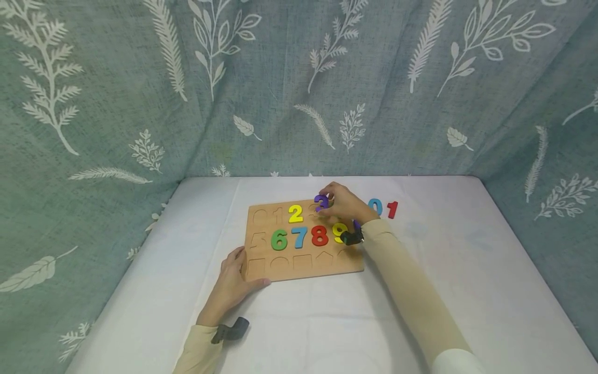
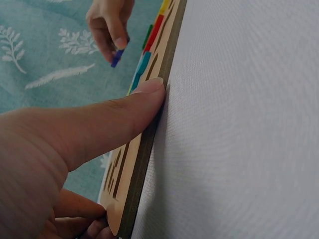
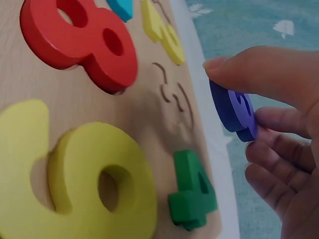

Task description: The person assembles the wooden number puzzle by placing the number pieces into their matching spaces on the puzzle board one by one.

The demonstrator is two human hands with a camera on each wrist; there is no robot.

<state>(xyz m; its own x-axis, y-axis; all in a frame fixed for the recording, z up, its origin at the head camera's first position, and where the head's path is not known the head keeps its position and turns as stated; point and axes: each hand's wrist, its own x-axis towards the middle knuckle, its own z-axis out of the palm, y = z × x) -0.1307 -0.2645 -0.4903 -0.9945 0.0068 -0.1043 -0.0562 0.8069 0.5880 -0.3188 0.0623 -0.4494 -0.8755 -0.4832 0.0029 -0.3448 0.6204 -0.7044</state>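
Observation:
A purple number 3 (image 1: 321, 201) is pinched between the thumb and fingers of my right hand (image 1: 347, 201), held above the top row of a wooden number board (image 1: 285, 272). In the right wrist view the purple 3 (image 3: 233, 110) is off the board, near its carved 3 outline (image 3: 172, 93). My left hand (image 1: 233, 278) grips the board's near left corner, thumb (image 2: 134, 107) on the front edge, fingers at the left side. Yellow 2 (image 1: 295, 213), green 6 (image 1: 279, 240), blue 7 (image 1: 299, 237), red 8 (image 1: 320, 236) and yellow 9 (image 1: 338, 228) are on the board.
A green 4 (image 3: 192, 194) is on the board, hidden by my right hand in the head view. Blue 0 (image 1: 375, 206) and red 1 (image 1: 392, 209) lie on the white cloth (image 1: 467, 270) right of the board. A leaf-patterned curtain (image 1: 280, 104) hangs behind.

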